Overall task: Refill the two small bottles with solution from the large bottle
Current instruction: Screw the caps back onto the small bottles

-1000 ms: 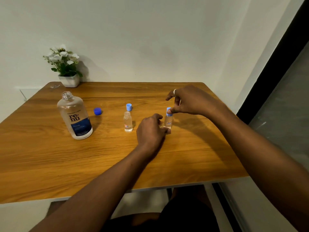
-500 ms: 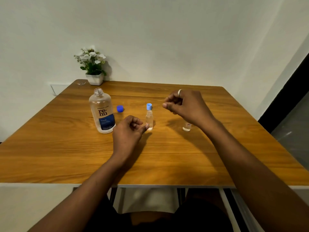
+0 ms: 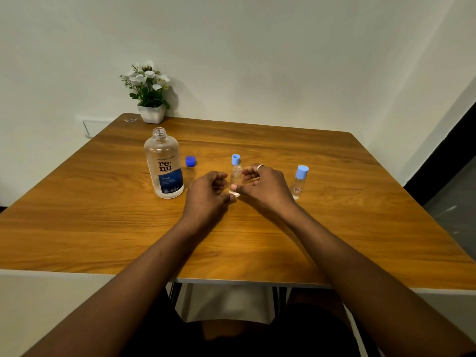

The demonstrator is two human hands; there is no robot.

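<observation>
Here the uncapped small bottle (image 3: 235,177) stands upright at mid-frame on the tabletop (image 3: 103,215), its light blue cap (image 3: 235,159) just behind it. The left hand (image 3: 206,193) shows a loosely curled grip, holding nothing; the right hand (image 3: 266,188) has its thumb at the bottle's base, but whether that grip has closed I cannot tell. The capped small bottle (image 3: 299,182) stands right of them, the open large bottle (image 3: 164,167) left. Capping seems next: steady the bottle low, keep it upright, seat the cap squarely before twisting.
</observation>
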